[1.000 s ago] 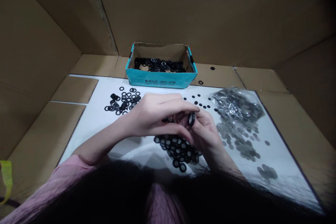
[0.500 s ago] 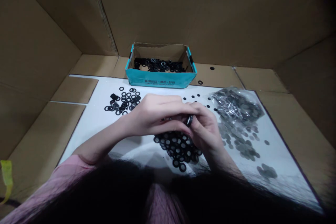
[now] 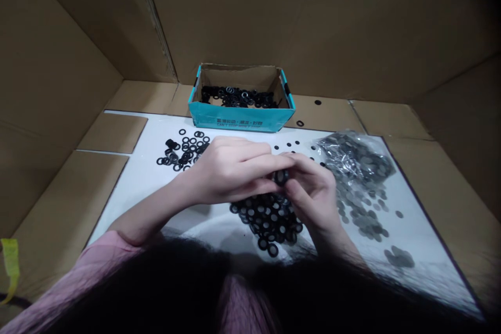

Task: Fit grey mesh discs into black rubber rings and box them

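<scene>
A black ring [image 3: 281,177] with a paler centre is pinched between the fingertips of my left hand [image 3: 237,169], its face towards me. My right hand [image 3: 315,193] is curled at the ring's other side, thumb and fingers closed about its edge; part of that contact is hidden. Just below both hands lies a heap of black rings with pale discs in their centres [image 3: 270,219]. Loose black rings [image 3: 186,148] are spread beyond my left wrist. Translucent grey discs [image 3: 366,219] lie to the right of my right hand.
A turquoise open box [image 3: 240,117] holding many black rings stands at the back. Behind the grey discs is a clear plastic bag [image 3: 354,156] of discs. Small black discs [image 3: 288,144] dot the white board [image 3: 219,229]. Cardboard walls [image 3: 305,21] enclose the table.
The ring has turned from nearly edge-on to facing me, and shifted slightly left. My left fingertips have closed in on it. My right hand has moved slightly right.
</scene>
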A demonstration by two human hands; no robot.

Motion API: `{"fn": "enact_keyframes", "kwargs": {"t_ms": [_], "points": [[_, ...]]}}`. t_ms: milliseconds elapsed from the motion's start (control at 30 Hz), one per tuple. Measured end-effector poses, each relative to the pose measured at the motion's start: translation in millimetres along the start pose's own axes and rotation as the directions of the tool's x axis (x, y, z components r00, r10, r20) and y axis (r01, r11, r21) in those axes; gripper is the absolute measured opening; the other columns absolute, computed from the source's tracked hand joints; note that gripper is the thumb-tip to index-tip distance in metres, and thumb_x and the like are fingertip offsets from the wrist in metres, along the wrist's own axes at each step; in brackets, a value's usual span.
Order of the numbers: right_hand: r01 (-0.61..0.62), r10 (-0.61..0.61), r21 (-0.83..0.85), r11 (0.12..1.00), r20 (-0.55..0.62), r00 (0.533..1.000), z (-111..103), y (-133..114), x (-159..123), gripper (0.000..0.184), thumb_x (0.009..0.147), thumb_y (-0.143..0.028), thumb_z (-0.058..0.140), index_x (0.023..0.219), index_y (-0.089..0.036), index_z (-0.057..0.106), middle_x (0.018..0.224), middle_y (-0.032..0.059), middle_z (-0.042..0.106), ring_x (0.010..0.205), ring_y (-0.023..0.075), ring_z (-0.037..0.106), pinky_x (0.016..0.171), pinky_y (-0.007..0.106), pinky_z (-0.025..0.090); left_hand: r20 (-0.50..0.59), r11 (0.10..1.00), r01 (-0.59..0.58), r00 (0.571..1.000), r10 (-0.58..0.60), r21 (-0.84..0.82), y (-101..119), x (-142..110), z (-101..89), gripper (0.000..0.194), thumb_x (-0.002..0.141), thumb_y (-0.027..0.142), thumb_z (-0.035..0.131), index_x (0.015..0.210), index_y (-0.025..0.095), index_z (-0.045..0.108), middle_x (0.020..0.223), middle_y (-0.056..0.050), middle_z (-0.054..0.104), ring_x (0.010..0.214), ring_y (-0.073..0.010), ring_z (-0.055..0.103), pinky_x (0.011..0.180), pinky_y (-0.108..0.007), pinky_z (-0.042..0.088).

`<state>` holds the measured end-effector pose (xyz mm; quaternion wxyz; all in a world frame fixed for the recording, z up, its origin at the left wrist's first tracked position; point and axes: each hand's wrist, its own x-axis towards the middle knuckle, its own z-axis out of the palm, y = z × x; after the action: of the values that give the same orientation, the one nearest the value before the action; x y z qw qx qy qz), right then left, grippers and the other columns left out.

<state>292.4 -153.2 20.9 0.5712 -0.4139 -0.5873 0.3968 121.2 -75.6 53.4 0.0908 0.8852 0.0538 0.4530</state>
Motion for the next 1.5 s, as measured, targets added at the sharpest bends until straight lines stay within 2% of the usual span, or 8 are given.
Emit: {"fn": "enact_keyframes", "kwargs": {"t_ms": [267,533,667,867,967,1167,1300,1500], "points": [[-0.01,0.01,0.018,1.0,-0.009,1.0,1.3,-9.1,3.6,0.017,0.081,-0.037,0.068,0.093,-0.025,0.069,0.08,0.0034,0.065,0.071,0.0171,0.057,0.067,0.032,0.049,-0.048,0.999,-0.047,0.998,0.047,0.014,-1.1,0.7,3.4,0.018,0.087,0.024,0.064,0.095,0.008,0.067,0.07,-0.003,0.067,0.059,-0.0081,0.056,0.059,-0.02,0.041],[-0.001,0.001,0.021,1.0,-0.021,1.0,0.1,-8.6,4.1,0.016,0.083,-0.036,0.065,0.093,-0.026,0.071,0.082,0.0027,0.068,0.074,0.0165,0.061,0.069,0.03,0.051,-0.065,0.993,-0.063,0.995,0.069,0.097,-3.0,-0.2,6.7,0.026,0.088,0.036,0.064,0.094,0.011,0.068,0.062,0.001,0.063,0.055,-0.0075,0.055,0.055,-0.021,0.038],[-0.01,0.012,0.05,0.999,-0.027,1.0,-0.1,-7.9,3.5,0.014,0.083,-0.034,0.066,0.093,-0.026,0.072,0.081,0.0024,0.069,0.074,0.0157,0.063,0.068,0.029,0.051,-0.066,0.989,-0.064,0.995,0.073,0.13,-1.0,0.0,6.0,0.023,0.085,0.031,0.067,0.094,0.01,0.069,0.063,0.0,0.065,0.054,-0.0078,0.054,0.055,-0.022,0.037],[-0.081,0.084,0.042,0.996,-0.052,0.995,-1.9,-1.4,0.0,0.02,0.079,-0.04,0.069,0.092,-0.025,0.073,0.085,0.0033,0.072,0.077,0.0176,0.066,0.07,0.031,0.054,-0.069,0.988,-0.063,0.995,0.073,0.14,1.4,-0.3,6.7,0.018,0.087,0.026,0.065,0.093,0.01,0.068,0.067,0.0,0.068,0.055,-0.0074,0.055,0.056,-0.02,0.04],[-0.123,0.128,0.112,0.986,-0.046,0.991,-3.0,4.7,-2.3,0.025,0.08,-0.043,0.068,0.095,-0.024,0.072,0.087,0.0038,0.072,0.081,0.0188,0.067,0.074,0.032,0.054,-0.078,0.984,-0.04,0.996,0.054,0.172,2.6,0.8,6.9,0.023,0.087,0.034,0.064,0.094,0.012,0.069,0.062,0.002,0.065,0.053,-0.0078,0.054,0.054,-0.021,0.039],[-0.292,0.265,0.396,0.87,0.124,0.956,-0.6,-2.2,-2.3,0.034,0.079,-0.048,0.064,0.103,-0.025,0.069,0.08,0.0036,0.069,0.072,0.0174,0.062,0.069,0.034,0.053,-0.028,0.998,0.059,0.998,-0.058,0.039,0.2,0.3,-7.3,0.056,0.08,0.054,0.063,0.115,0.011,0.064,0.064,0.002,0.062,0.055,-0.0069,0.052,0.057,-0.018,0.043],[-0.35,0.284,0.518,0.78,0.205,0.936,3.1,-10.1,-2.2,0.035,0.072,-0.045,0.071,0.103,-0.029,0.067,0.08,0.002,0.067,0.066,0.0153,0.058,0.063,0.031,0.05,-0.044,0.988,0.141,0.989,-0.139,0.055,-1.8,-2.1,-26.2,0.054,0.078,0.051,0.068,0.114,0.011,0.066,0.059,0.004,0.053,0.053,-0.0068,0.046,0.054,-0.017,0.04],[-0.404,0.314,0.635,0.659,0.257,0.914,12.0,-9.4,-6.3,0.031,0.065,-0.038,0.077,0.093,-0.028,0.068,0.076,0.0028,0.064,0.061,0.0139,0.052,0.056,0.029,0.046,-0.026,0.961,0.239,0.971,-0.238,0.14,-1.3,-4.9,-49.3,0.049,0.08,0.051,0.068,0.115,0.016,0.067,0.058,0.004,0.055,0.05,-0.0062,0.042,0.053,-0.016,0.04]]}}
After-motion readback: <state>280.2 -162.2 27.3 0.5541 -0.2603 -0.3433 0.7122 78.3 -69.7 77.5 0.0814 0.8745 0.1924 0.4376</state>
